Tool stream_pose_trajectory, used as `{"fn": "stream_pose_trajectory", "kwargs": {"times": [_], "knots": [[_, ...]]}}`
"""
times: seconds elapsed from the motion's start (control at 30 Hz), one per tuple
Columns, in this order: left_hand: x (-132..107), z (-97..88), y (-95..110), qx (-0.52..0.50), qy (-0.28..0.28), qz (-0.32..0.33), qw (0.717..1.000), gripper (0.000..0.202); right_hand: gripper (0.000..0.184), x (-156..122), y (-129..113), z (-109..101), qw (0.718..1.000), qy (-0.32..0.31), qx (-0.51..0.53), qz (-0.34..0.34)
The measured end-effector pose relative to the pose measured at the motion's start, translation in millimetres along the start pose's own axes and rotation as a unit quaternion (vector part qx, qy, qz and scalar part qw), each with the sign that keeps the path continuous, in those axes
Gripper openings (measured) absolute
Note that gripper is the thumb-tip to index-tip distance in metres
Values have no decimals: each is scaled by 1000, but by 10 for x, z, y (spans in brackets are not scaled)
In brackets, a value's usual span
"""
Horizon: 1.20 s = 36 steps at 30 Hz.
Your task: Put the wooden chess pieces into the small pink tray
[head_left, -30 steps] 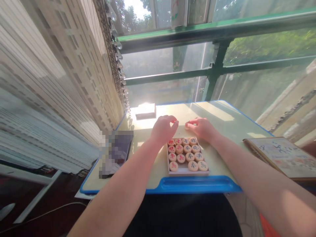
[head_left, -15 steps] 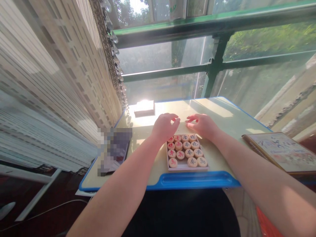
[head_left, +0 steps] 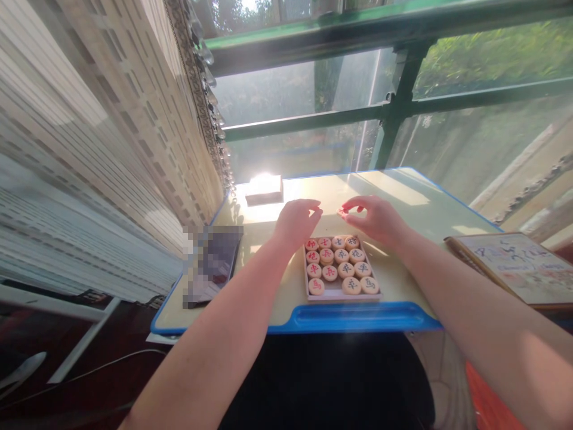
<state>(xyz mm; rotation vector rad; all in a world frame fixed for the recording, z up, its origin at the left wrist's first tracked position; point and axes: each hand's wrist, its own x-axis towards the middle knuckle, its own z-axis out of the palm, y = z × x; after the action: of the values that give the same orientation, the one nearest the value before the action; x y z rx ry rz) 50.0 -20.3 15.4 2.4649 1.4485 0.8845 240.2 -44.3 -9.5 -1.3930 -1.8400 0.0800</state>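
A Chinese chess piece (head_left: 341, 212) with a red mark is pinched between the thumb and fingers of my right hand (head_left: 373, 218), just above the table (head_left: 268, 230) beyond the box. My left hand (head_left: 296, 222) hovers opposite, fingers loosely curled, thumb and fingertips slightly apart with nothing visible between them. Nearest me is a shallow open box (head_left: 344, 296) of round wooden Chinese chess pieces (head_left: 329, 273), red characters on the left, dark ones on the right. One spot in its front row shows the bare box bottom. Some pieces are stacked.
A white box (head_left: 265, 190) stands at the far left in bright sunlight. A dark, partly pixelated object (head_left: 219, 260) lies at the left edge. To the right is a flat board-like case (head_left: 505, 266). A blue tray groove (head_left: 358, 316) lines the front edge; a curtain (head_left: 134, 119) hangs left.
My right hand has turned slightly, and the red-marked piece in its fingers now shows more plainly. My left thumb and fingertips have drawn closer together. The camera view has shifted a little.
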Motion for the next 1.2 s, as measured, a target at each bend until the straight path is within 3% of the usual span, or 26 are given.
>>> {"fn": "stream_pose_trajectory", "kwargs": {"times": [0.3, 0.47, 0.67, 1.2], "knots": [[3, 6, -5, -18, -9, 11, 1000, 29, 15, -18, -74, -57, 999, -11, 38, 8], [-10, 1, 14, -35, -32, 30, 998, 32, 26, -26, -155, -111, 994, -9, 102, 41], [-9, 9, 29, -14, -55, 113, 992, 23, 29, -25, -200, -145, 987, -21, 154, 46], [-67, 4, 163, -34, 0, 101, 994, 26, 28, -51, -242, -182, 985, -34, 162, 39]]}}
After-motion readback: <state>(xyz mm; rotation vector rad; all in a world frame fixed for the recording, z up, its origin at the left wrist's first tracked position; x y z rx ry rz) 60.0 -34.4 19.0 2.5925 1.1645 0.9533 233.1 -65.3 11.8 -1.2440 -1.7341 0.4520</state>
